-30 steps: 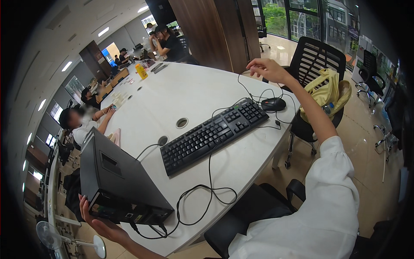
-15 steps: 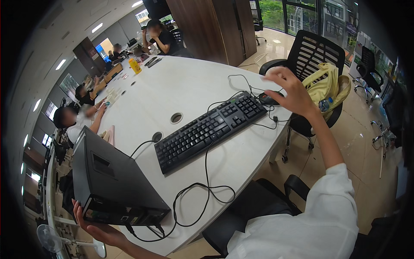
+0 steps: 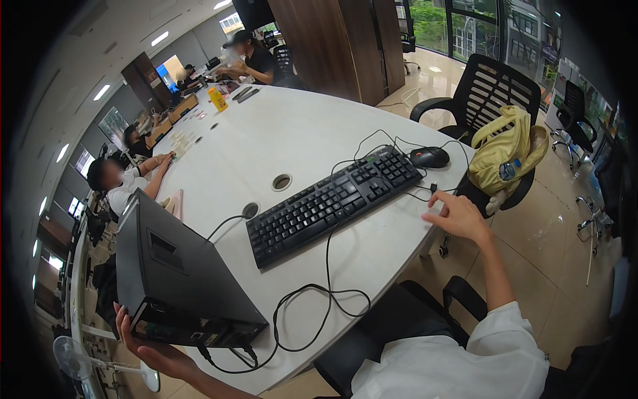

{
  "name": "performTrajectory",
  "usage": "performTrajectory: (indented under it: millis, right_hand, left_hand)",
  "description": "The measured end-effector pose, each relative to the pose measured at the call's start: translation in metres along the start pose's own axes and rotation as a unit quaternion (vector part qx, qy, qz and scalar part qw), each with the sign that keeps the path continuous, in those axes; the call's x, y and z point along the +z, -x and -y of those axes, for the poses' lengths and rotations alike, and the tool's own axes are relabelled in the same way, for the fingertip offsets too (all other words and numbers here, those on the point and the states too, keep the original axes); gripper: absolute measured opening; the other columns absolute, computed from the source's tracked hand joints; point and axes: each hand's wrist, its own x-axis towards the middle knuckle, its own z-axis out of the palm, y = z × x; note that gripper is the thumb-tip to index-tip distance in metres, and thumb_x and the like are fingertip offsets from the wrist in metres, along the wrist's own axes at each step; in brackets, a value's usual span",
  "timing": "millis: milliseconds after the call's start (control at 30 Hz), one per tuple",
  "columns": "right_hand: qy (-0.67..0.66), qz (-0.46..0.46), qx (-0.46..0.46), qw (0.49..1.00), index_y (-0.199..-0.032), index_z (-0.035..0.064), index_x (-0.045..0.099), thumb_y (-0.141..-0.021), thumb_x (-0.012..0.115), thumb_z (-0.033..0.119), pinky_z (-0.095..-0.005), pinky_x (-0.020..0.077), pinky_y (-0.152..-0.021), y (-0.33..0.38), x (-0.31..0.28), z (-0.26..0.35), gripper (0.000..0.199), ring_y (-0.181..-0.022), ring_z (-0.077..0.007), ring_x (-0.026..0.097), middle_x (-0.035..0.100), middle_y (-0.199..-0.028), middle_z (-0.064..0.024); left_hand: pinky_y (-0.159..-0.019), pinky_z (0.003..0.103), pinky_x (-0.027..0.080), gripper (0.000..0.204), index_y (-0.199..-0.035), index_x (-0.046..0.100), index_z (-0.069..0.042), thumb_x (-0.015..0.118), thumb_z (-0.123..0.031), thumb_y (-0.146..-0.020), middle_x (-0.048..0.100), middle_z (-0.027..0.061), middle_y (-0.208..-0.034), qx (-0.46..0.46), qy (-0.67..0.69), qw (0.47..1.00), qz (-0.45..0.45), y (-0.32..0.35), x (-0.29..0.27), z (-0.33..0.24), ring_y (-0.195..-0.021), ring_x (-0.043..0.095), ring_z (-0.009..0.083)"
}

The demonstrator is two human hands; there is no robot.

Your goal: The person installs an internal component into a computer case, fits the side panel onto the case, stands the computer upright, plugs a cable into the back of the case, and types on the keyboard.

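Note:
A black slim desktop computer (image 3: 193, 266) stands on edge at the near left of the white table (image 3: 266, 139), its ports and plugged-in cables facing me. My left hand (image 3: 156, 349) holds its near lower corner, the fingers curled up the left side. By the table's right edge my right hand (image 3: 462, 218) is open and empty, thumb and fingers apart. Just beyond its fingertips lies a small black cable plug (image 3: 433, 187). A black keyboard (image 3: 332, 203) lies slanted across the middle. Past its right end sits a black mouse (image 3: 429, 157).
A black cable (image 3: 299, 289) loops over the table between computer and keyboard. Two round cable holes (image 3: 282, 181) open beyond the keyboard. A mesh chair (image 3: 498, 93) with a yellow bag (image 3: 508, 149) stands at the right. Several people sit along the far left side.
My right hand has come down from over the mouse to the table edge near the plug, leaving the mouse uncovered. My left hand stays on the computer. The view has shifted slightly.

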Motion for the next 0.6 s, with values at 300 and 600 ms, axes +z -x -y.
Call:
performTrajectory:
  millis: [300, 600]
  right_hand:
    - [0.053, -0.093, 0.004, 0.994, -0.104, 0.0077, 0.062, -0.089, 0.068, 0.024, -0.0424, 0.0532, -0.072, -0.007, 0.014, -0.004, 0.022, -0.074, -0.0299, 0.072, 0.07, -0.069, -0.0128]
    - [-0.418, 0.006, -0.127, 0.9, -0.098, -0.0006, 0.067, -0.092, 0.07, 0.013, -0.0273, 0.0547, -0.07, 0.022, 0.014, 0.027, 0.016, -0.073, -0.0134, 0.073, 0.076, -0.078, -0.0077]
  left_hand:
    - [-0.123, 0.054, 0.025, 0.061, -0.14, 0.049, -0.002, 0.025, -0.049, -0.109, 0.046, 0.0167, -0.147, 0.028, 0.014, 0.999, 0.013, -0.001, 0.005, -0.003, -0.146, 0.038, 0.0369]
    - [-0.122, 0.051, 0.028, 0.066, -0.14, 0.049, -0.003, 0.026, -0.057, -0.109, 0.045, 0.0169, -0.147, 0.023, 0.011, 1.0, 0.011, 0.0, 0.006, -0.003, -0.146, 0.038, 0.0369]
